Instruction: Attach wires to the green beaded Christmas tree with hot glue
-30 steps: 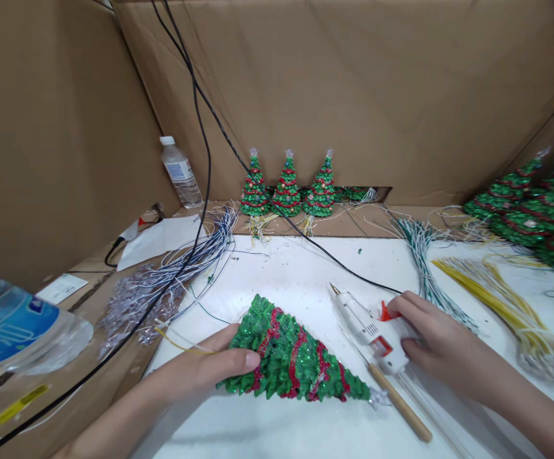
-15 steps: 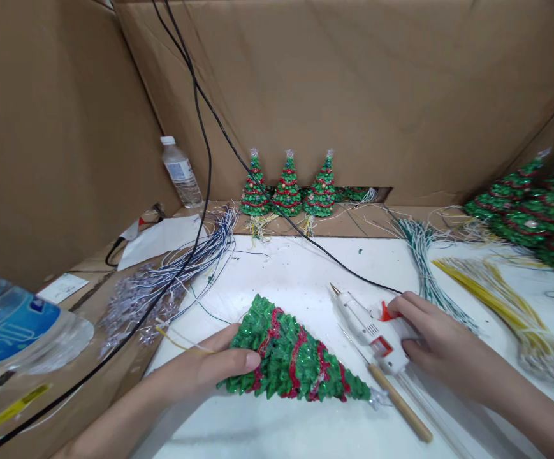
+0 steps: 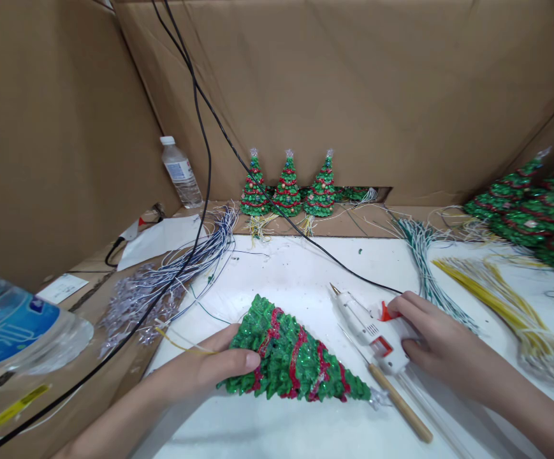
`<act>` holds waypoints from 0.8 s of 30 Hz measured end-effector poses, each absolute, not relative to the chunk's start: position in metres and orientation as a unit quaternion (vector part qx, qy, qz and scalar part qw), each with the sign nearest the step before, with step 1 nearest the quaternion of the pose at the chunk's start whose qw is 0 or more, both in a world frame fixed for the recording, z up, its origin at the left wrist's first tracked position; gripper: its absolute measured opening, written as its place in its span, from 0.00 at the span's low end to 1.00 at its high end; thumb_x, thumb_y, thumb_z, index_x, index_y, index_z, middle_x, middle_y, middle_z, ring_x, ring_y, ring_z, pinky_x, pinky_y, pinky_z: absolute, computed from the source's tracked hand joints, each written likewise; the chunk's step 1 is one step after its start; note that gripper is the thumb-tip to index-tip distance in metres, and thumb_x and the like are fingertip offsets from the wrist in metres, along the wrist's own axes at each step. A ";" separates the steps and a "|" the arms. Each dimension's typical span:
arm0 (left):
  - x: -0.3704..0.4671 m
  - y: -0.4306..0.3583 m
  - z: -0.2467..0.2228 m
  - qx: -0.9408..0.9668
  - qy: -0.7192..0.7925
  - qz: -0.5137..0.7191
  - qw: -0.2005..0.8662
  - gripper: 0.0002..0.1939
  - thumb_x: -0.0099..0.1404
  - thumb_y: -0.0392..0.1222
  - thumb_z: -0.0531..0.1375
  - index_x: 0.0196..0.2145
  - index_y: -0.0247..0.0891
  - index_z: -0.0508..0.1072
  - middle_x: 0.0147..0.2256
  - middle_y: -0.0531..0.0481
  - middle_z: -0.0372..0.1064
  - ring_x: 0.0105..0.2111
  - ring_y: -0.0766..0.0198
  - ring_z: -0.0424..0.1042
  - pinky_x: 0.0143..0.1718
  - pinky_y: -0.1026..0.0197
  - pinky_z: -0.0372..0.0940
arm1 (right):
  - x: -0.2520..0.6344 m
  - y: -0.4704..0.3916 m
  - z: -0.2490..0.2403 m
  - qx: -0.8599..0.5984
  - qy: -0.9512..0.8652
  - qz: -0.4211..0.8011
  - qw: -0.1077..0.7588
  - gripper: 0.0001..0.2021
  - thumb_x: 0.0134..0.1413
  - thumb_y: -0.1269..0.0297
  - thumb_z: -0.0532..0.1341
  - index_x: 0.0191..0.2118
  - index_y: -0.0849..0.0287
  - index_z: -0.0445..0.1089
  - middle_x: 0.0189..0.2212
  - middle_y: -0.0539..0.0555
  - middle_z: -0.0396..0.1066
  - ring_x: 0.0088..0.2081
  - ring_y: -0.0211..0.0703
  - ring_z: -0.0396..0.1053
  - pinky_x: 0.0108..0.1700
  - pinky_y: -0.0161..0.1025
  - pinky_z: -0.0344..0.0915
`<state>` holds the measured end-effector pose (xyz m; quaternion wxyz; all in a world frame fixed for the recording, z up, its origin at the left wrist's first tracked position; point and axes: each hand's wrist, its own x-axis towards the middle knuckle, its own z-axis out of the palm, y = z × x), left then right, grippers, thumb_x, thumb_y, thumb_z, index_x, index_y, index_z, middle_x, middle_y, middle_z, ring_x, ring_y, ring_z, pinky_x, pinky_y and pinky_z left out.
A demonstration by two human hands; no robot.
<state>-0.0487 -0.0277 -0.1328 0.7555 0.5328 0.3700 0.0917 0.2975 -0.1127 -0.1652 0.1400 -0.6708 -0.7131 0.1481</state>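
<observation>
My left hand (image 3: 226, 360) grips the base end of a green glittery Christmas tree ornament (image 3: 291, 357) with red garlands. The tree lies on its side, its clear star tip pointing right; yellow and white wires trail from its base by my wrist. My right hand (image 3: 432, 331) is closed around the handle of a white hot glue gun (image 3: 370, 325) with a red trigger. Its brass nozzle points up and left, and a clear glue stick runs out of its back. Just below the gun lies a wooden-handled awl (image 3: 400, 403), close to the tree's tip.
Three small trees (image 3: 287, 188) stand at the back; more trees (image 3: 530, 210) are at right. Wire bundles, green (image 3: 422, 248) and yellow (image 3: 491, 293), lie right. Purple-white wired lights (image 3: 145, 299) lie left, near water bottles (image 3: 181, 172). A black cable (image 3: 229, 137) hangs across the workspace.
</observation>
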 end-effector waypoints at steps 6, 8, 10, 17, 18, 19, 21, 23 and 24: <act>-0.048 -0.026 -0.134 0.543 0.374 0.092 0.746 0.32 0.50 0.60 0.65 0.47 0.37 0.71 0.44 0.45 0.75 0.46 0.50 0.71 0.48 0.54 0.62 | 0.297 -0.113 -0.166 -0.668 -0.717 0.142 0.140 0.15 0.45 0.77 0.50 0.39 0.54 0.59 0.40 0.53 0.59 0.43 0.46 0.62 0.45 0.45 0.61; -0.049 -0.026 -0.135 0.541 0.375 0.093 0.747 0.32 0.50 0.60 0.65 0.47 0.37 0.70 0.44 0.45 0.75 0.46 0.50 0.71 0.48 0.54 0.62 | 0.297 -0.113 -0.166 -0.668 -0.717 0.139 0.140 0.15 0.45 0.77 0.50 0.39 0.54 0.59 0.40 0.53 0.59 0.43 0.46 0.63 0.45 0.44 0.61; -0.049 -0.027 -0.135 0.537 0.377 0.094 0.749 0.32 0.50 0.59 0.65 0.48 0.37 0.70 0.43 0.46 0.75 0.45 0.51 0.71 0.48 0.53 0.62 | 0.297 -0.113 -0.166 -0.668 -0.717 0.139 0.143 0.15 0.45 0.78 0.50 0.39 0.53 0.59 0.40 0.52 0.59 0.43 0.46 0.63 0.45 0.44 0.61; -0.049 -0.027 -0.133 0.538 0.365 0.092 0.754 0.30 0.50 0.60 0.65 0.45 0.38 0.72 0.42 0.47 0.75 0.43 0.53 0.72 0.46 0.55 0.62 | 0.298 -0.113 -0.166 -0.671 -0.715 0.142 0.139 0.15 0.45 0.77 0.50 0.39 0.54 0.59 0.40 0.52 0.59 0.43 0.45 0.63 0.45 0.45 0.61; -0.048 -0.027 -0.132 0.537 0.362 0.093 0.756 0.30 0.50 0.59 0.66 0.46 0.38 0.72 0.42 0.47 0.75 0.44 0.53 0.72 0.46 0.56 0.62 | 0.298 -0.113 -0.167 -0.671 -0.715 0.142 0.139 0.15 0.45 0.77 0.50 0.39 0.54 0.59 0.40 0.52 0.59 0.43 0.45 0.63 0.45 0.45 0.61; -0.047 -0.028 -0.131 0.534 0.361 0.097 0.759 0.30 0.50 0.59 0.66 0.46 0.38 0.72 0.42 0.47 0.76 0.44 0.53 0.72 0.47 0.56 0.62 | 0.298 -0.113 -0.167 -0.670 -0.715 0.144 0.139 0.15 0.45 0.77 0.50 0.39 0.54 0.59 0.40 0.53 0.59 0.43 0.46 0.63 0.45 0.45 0.61; -0.047 -0.029 -0.129 0.529 0.360 0.105 0.761 0.28 0.52 0.57 0.65 0.47 0.38 0.71 0.43 0.48 0.76 0.45 0.53 0.71 0.48 0.56 0.62 | 0.298 -0.113 -0.167 -0.668 -0.716 0.145 0.140 0.15 0.45 0.78 0.50 0.39 0.54 0.59 0.40 0.53 0.60 0.43 0.46 0.63 0.45 0.45 0.61; -0.047 -0.031 -0.127 0.527 0.362 0.111 0.761 0.26 0.54 0.55 0.65 0.47 0.38 0.71 0.43 0.48 0.76 0.46 0.53 0.71 0.48 0.57 0.62 | 0.298 -0.113 -0.167 -0.668 -0.716 0.145 0.140 0.15 0.45 0.78 0.50 0.39 0.54 0.59 0.40 0.53 0.60 0.43 0.46 0.63 0.45 0.45 0.62; -0.047 -0.032 -0.125 0.527 0.364 0.113 0.760 0.25 0.55 0.54 0.64 0.47 0.38 0.71 0.44 0.48 0.75 0.46 0.53 0.71 0.48 0.57 0.62 | 0.298 -0.112 -0.167 -0.668 -0.716 0.144 0.140 0.15 0.45 0.78 0.50 0.39 0.54 0.59 0.39 0.53 0.60 0.43 0.46 0.63 0.44 0.45 0.62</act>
